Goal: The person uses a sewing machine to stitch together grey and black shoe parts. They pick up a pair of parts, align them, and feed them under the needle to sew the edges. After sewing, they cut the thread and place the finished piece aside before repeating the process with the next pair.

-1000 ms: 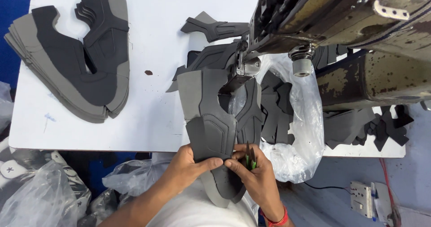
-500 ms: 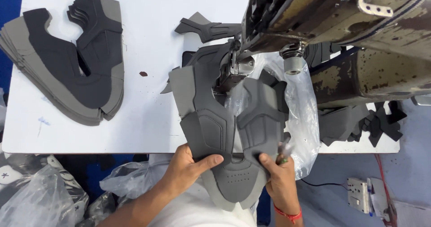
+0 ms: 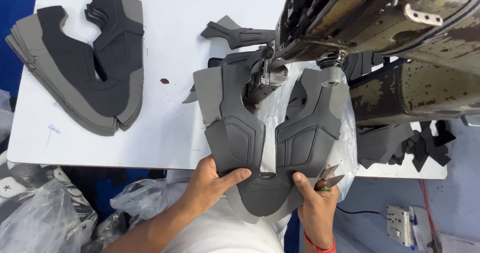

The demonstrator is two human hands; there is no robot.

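Grey and black, the shoe upper (image 3: 270, 148) lies spread open just below the sewing machine head (image 3: 380, 28), its two wings reaching up to the needle area. The left hand (image 3: 212, 180) grasps its lower left edge with the thumb on top. The right hand (image 3: 315, 200) pinches the lower right edge and also holds small snips (image 3: 327, 175). I think the snip tips can scratch the material, and the wings may catch under the machine head if pulled unevenly.
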